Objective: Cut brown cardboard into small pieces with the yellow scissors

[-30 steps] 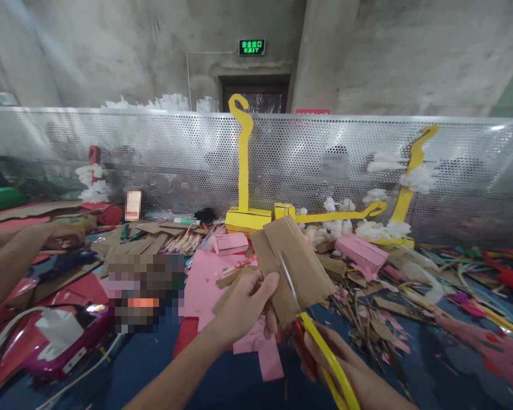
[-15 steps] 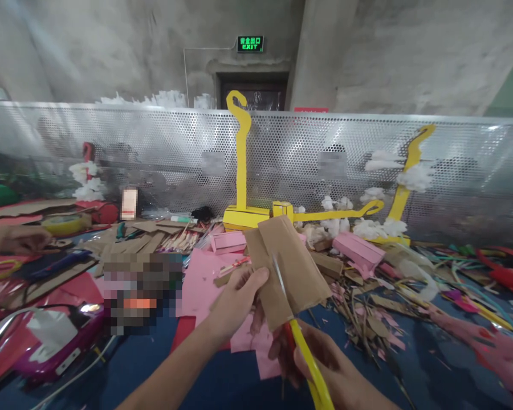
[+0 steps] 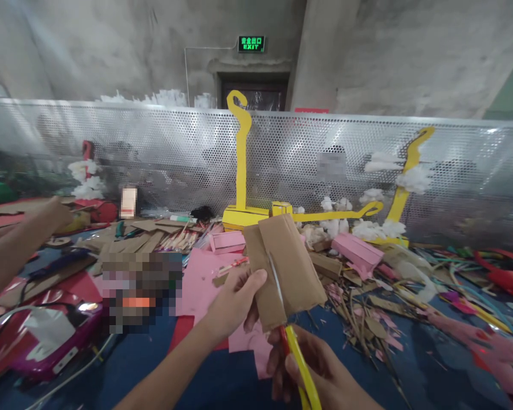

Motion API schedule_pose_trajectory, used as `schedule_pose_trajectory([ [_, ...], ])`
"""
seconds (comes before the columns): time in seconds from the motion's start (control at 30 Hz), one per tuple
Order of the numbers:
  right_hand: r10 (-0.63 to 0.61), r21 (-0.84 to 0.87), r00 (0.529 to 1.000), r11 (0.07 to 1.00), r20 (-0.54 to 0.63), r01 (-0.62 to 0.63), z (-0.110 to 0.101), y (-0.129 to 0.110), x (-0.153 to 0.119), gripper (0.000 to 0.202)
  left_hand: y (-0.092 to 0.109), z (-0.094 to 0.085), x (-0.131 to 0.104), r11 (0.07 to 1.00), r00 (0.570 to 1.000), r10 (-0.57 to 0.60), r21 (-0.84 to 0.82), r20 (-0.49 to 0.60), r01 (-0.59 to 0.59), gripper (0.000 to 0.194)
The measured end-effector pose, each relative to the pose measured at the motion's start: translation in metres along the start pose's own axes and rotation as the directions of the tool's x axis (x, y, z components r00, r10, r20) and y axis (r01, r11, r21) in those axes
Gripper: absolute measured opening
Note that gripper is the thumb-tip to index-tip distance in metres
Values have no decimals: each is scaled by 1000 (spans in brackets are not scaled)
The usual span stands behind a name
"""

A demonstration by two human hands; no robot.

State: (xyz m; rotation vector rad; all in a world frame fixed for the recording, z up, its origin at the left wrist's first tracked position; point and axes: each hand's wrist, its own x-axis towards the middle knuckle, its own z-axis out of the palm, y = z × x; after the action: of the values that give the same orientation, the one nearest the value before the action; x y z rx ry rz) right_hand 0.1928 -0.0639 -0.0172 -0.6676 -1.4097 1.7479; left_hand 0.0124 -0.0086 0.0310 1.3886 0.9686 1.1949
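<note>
Cardboard (image 3: 297,267) is mid-view, held up off the table (image 3: 214,381). Left hand (image 3: 237,299) pinches its left part, thumb on top. Right hand (image 3: 312,364) is wrapped round the handles of the scissors (image 3: 300,367); one blade lies across the cardboard's face.

Around: pink paper (image 3: 196,287) below the left hand, small pink box (image 3: 227,242) behind it, heap of scraps (image 3: 374,327) to the right, hemming in that side. Yellow stand (image 3: 241,165) upright behind, in front of the metal screen (image 3: 166,154). Purple power strip (image 3: 57,350) at left; another person's arm (image 3: 25,247) reaches in above it.

Hidden: other blade, most left fingertips. Scissor handles run off the bottom edge. Pixelated patch left of the pink paper: unreadable. That other hand is blurred; can't tell its grip.
</note>
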Motion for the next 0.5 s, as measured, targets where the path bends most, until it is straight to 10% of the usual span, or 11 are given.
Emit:
schedule_pose_trajectory([
  [0.33, 33, 60, 999, 998, 17, -34, 7, 1, 2, 51, 6, -2, 7, 993, 985, 93, -56, -147, -103, 35],
  [0.5, 83, 155, 982, 986, -170, -57, -10, 15, 8, 45, 2, -4, 9, 988, 973, 138, -41, -184, -148, 37],
])
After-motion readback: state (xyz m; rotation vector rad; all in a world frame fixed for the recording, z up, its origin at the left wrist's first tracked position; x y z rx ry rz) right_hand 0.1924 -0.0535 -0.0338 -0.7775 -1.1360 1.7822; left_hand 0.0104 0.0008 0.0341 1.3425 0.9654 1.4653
